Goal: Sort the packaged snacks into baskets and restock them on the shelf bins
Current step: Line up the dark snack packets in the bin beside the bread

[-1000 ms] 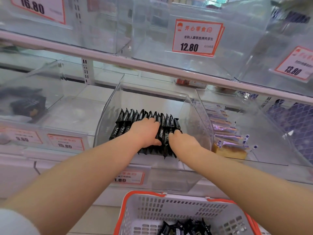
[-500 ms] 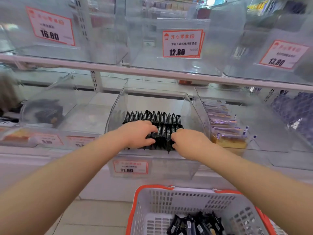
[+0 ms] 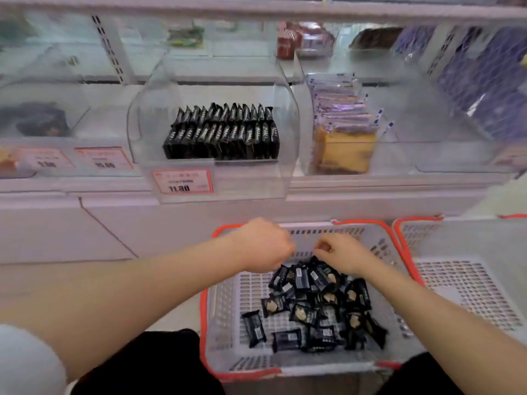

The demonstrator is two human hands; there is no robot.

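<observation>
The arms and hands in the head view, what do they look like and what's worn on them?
Both forearms are bare, with no watch, bracelet or glove in view. The left hand and right hand show no rings that I can make out. A white sleeve covers the left upper arm at the frame's lower-left corner.

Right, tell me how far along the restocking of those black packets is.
Done: two neat rows of black packets stand in the clear bin above the 11.80 tag. In hand: the left hand and right hand are down at the red-rimmed basket, reaching for the loose packets; neither clearly grips one yet. Left: that whole loose heap, and the bin has room.
</observation>
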